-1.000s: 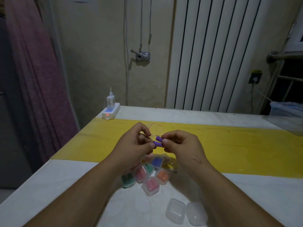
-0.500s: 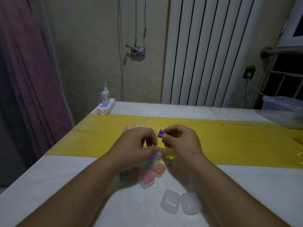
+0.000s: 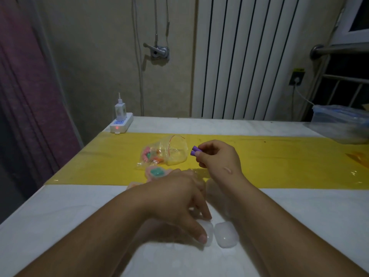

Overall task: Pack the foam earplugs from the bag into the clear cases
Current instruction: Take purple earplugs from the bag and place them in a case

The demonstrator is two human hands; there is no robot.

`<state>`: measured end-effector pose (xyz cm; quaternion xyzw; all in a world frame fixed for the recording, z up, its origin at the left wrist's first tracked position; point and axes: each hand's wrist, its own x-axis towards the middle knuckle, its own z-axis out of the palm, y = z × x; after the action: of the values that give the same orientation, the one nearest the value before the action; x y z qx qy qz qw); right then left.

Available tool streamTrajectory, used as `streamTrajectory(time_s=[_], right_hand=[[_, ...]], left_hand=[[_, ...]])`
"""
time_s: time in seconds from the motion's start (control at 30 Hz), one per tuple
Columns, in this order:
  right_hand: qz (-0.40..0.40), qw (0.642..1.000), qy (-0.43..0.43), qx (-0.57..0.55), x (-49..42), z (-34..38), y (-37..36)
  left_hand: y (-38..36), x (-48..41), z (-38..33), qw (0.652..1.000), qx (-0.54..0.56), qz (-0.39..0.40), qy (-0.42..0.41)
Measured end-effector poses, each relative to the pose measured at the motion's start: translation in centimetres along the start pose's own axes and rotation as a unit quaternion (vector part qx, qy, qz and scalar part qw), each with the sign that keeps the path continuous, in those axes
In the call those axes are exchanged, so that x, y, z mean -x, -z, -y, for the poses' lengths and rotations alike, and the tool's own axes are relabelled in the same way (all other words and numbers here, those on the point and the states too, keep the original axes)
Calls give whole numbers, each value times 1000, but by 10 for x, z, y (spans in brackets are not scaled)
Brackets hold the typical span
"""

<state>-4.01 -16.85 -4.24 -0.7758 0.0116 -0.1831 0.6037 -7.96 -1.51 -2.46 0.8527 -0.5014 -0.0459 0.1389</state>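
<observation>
Broadly, the white desk (image 3: 60, 216) fills the lower frame, its near and right edges cut off. A glossy yellow sheet (image 3: 289, 162) lies across its middle. At the right margin a plastic tub (image 3: 339, 120) is only partly in frame.

On the yellow sheet lies the clear bag (image 3: 173, 150), mouth open, holding a jumble of coloured foam earplugs (image 3: 150, 155). Their count cannot be made out. Just on the near side of the bag sit filled cases (image 3: 157, 172), one showing green. Your left wrist hides the rest of that cluster.

Your left grip (image 3: 179, 200) is down at the near part of the desk, thumb and forefinger set at opposite edges of an empty clear case (image 3: 208, 229). Blur prevents telling whether it actually has hold. A second empty case (image 3: 226, 234) lies just beside it on the right, untouched. Whether either empty case is latched or ajar cannot be told.

Your right grip (image 3: 217, 156) is over the yellow sheet, right of the bag. It pinches two purple earplugs (image 3: 194, 151) side by side, their ends pointing left.
</observation>
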Motion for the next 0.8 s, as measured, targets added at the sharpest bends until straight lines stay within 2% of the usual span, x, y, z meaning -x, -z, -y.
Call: streamTrajectory(time_s=[0.1,0.2,0.33,0.43,0.57,0.8], right_hand=[[0,1000,-4,0,1,1,1],[1,999,-16,-33,2,5,2],[0,999,-3,-36,5,12,4],[35,998,15,-41,10,17,3],[93,992,14,-81,18,21,-3],[126,983,-31,-131,24,29,-4]], left_hand=[[-2,1,-3,999,32,12,12],[2,4,0,988,125,-60,62],[15,15,15,929,297,-188,113],[22,25,28,877,385,-257,129],[21,27,40,836,422,-319,145],[19,23,44,789,465,-375,144]])
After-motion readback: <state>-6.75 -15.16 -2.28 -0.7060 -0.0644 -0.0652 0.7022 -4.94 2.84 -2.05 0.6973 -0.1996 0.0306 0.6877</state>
